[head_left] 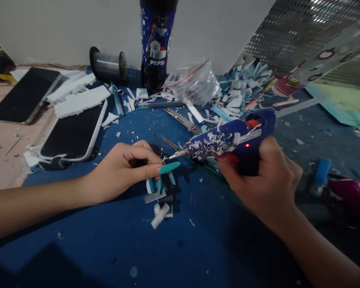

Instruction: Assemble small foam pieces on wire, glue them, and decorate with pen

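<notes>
My right hand [270, 180] is wrapped round a blue hot glue gun [216, 140] with a red trigger and a lit red light. White and coloured scraps cling to its barrel. Its metal nozzle points left and comes close to my left fingertips; whether it touches anything is hard to see. Between thumb and fingers, my left hand [129, 164] pinches a slim teal piece with a pointed end [170, 167]. Just under those fingers are more small teal and white pieces [151, 186], partly hidden. Nearer me on the blue surface lie white and grey scraps [160, 216].
Behind stand a Pepsi bottle [156, 44] and a wire spool [108, 66]. A clear plastic bag [195, 82] and a scrap heap [243, 88] lie right of them. Scissors [184, 121] lie behind the nozzle. Two phones [73, 134] are at left, a purple object [352, 196] at right.
</notes>
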### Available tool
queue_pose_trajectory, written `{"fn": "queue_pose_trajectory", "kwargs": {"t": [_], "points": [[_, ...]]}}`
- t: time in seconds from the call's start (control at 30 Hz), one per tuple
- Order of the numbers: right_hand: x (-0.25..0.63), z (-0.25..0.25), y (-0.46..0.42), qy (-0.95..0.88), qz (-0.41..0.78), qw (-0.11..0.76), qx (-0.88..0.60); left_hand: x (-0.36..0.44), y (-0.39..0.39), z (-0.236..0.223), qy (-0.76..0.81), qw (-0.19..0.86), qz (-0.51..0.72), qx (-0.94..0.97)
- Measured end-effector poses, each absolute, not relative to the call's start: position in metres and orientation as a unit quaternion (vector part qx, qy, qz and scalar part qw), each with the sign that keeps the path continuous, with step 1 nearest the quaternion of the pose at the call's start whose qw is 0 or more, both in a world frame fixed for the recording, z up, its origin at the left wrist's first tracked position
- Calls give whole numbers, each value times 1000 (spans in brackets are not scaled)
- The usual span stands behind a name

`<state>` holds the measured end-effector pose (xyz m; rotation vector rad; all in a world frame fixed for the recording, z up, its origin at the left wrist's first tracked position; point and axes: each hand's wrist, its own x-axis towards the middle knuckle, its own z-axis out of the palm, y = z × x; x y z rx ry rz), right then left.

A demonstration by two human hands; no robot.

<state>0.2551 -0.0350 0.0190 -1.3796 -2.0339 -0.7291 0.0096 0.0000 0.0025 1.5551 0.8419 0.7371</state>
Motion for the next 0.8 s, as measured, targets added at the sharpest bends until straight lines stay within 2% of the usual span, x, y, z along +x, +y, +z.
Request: {"fn": "queue_pose_trajectory", "kwargs": {"t": [0.2, 0.4, 0.63, 0.8], "points": [[255, 17, -35, -751, -292, 275, -525, 7, -1, 2, 340, 566, 291, 692], [252, 16, -40, -745, -250, 264, -559, 9, 1, 3, 346, 550, 274, 709], [251, 18, -43, -745, -217, 259, -575, 9, 0, 2, 359, 578, 295, 671], [256, 19, -40, -745, -248, 263, -561, 10, 1, 1, 359, 579, 315, 661]]}}
